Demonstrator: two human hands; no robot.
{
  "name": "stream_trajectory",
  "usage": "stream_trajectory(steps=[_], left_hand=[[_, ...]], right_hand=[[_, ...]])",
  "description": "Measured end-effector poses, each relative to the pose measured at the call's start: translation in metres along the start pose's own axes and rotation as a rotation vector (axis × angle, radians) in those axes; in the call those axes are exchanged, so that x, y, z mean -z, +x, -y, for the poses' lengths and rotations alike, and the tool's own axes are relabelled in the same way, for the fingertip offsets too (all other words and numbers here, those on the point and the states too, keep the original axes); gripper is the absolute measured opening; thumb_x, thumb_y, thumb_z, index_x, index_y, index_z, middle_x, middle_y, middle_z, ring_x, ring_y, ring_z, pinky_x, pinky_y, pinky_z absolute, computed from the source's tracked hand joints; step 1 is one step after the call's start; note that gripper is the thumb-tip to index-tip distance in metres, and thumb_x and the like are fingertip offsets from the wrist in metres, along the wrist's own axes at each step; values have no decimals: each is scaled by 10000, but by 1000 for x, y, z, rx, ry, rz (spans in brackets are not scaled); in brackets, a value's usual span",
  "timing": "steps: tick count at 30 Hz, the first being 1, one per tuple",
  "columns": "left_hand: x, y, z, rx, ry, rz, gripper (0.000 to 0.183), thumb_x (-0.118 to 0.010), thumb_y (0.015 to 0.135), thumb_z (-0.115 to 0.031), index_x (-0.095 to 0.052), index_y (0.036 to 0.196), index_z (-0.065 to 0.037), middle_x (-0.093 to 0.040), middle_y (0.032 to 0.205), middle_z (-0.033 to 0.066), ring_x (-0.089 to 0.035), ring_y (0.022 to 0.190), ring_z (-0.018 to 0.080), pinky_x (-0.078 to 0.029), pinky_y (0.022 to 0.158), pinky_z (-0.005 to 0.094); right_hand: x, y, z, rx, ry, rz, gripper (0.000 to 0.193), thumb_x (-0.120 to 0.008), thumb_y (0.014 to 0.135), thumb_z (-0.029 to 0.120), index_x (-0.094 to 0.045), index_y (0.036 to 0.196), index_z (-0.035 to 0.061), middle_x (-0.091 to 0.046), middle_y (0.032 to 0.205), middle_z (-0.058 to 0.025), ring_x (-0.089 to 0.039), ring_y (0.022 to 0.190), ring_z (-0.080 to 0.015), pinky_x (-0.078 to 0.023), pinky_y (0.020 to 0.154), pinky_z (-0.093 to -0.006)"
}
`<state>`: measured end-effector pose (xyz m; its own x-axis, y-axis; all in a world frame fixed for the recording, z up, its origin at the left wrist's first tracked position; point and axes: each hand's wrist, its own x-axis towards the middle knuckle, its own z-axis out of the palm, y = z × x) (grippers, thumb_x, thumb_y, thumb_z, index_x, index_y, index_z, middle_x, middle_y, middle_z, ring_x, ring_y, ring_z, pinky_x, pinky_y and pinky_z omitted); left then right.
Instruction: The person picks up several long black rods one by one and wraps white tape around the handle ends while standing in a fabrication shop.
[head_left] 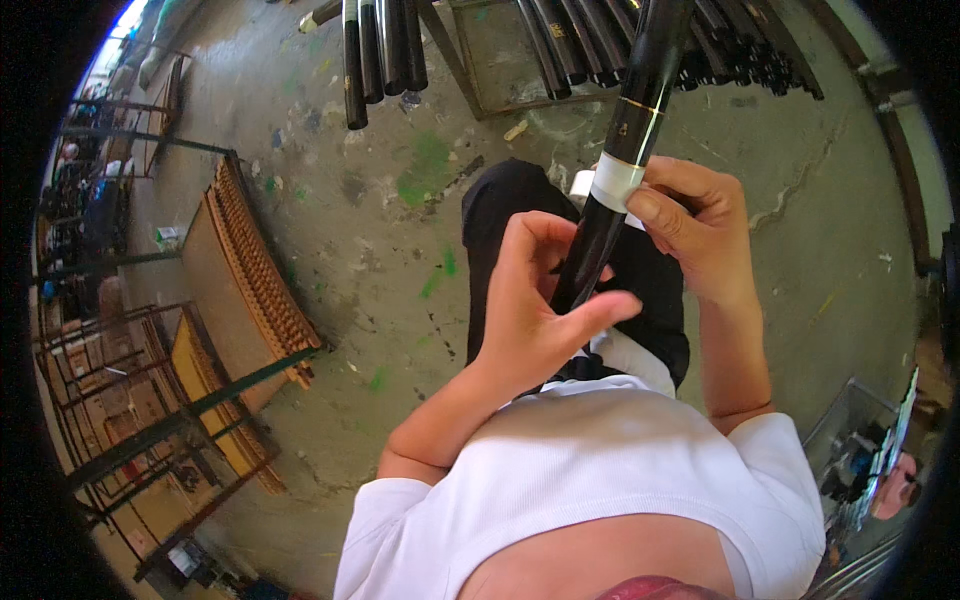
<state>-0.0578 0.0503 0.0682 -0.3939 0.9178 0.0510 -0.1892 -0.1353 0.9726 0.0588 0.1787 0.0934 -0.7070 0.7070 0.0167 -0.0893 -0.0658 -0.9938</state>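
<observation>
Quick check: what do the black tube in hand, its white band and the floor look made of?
Tube: glossy black, perhaps lacquer or paint, given its sharp highlights; the core material is unclear.
White band: smooth, perhaps tape or plastic, with a soft sheen.
Floor: probably concrete, worn, from its grey, blotchy, stained surface.

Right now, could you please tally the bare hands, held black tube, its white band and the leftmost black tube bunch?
Bare left hand and right hand: 2
Held glossy black tube: 1
White band: 1
Black tubes, leftmost bunch: 4
Total: 8
</observation>
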Motion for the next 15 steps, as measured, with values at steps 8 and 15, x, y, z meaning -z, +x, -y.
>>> stream_trajectory(steps=[8, 15], left_hand=[[5, -2, -6, 376, -489, 187, 240, -554, 921, -215, -516, 1032, -6, -619, 961, 106, -621, 888, 166, -502, 738, 260], [15, -1, -5, 438, -587, 267, 320, -567, 915, -226, -471, 1118, 1, -570, 1074, 103, -592, 885, 147, -501, 739, 263]], right_hand=[[14, 2, -6, -28, 75, 124, 208, -648, 787, 4, -667, 990, -36, -671, 875, -59, -592, 748, -72, -464, 662, -205], [10, 1, -6, -33, 140, 112, 215, -631, 799, -12, -660, 1010, -45, -666, 876, -62, -601, 773, -87, -470, 692, -215]])
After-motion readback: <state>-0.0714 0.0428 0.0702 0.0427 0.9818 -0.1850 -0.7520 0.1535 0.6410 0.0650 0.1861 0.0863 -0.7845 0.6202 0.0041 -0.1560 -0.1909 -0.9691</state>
